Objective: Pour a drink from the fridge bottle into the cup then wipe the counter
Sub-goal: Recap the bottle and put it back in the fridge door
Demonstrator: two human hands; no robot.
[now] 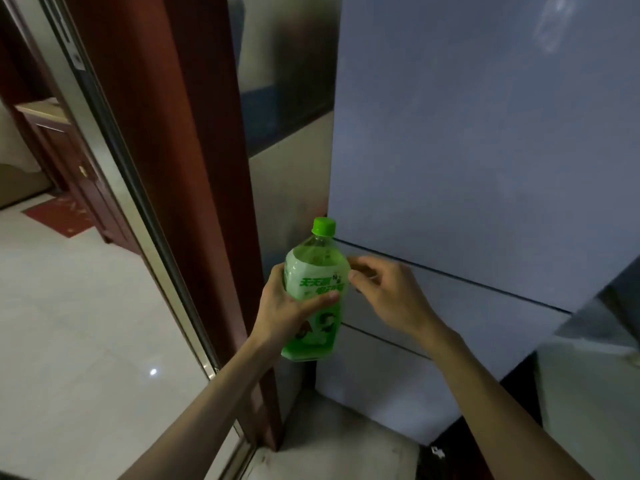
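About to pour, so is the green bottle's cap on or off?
On. The green cap sits screwed onto the neck of the bottle, which the left hand grips.

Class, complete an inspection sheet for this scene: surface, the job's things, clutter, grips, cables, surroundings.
Surface: no counter in view; only the pale tiled floor.
Job's things: green-capped bottle, roughly upright, cap on; fridge, doors closed; cup not seen.
Clutter: small pale object at the fridge's foot, unidentifiable.
Grips: left hand holds the bottle's middle; right hand beside it, fingers loosely curled, empty.
Cables: nothing seen.
Surroundings: wooden door frame on the left; red mat beyond.
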